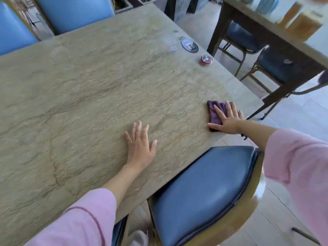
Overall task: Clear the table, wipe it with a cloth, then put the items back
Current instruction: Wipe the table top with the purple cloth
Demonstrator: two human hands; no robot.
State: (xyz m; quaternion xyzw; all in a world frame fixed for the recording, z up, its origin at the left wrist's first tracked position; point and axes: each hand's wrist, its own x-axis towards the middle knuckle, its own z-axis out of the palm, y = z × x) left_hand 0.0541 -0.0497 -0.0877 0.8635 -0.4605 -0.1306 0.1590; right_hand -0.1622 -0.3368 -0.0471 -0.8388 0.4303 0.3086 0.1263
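Two hands are lying flat on the worktop [79, 89]: right hand [226, 118] is pressing the purple cloth [215, 112], fingers spread; left hand [141, 144] is resting open, fingers apart.

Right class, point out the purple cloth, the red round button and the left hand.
purple cloth [215, 112]: head view, bare folded part left of the fingers.
red round button [206, 59]: head view, top face.
left hand [141, 148]: head view, back of hand.
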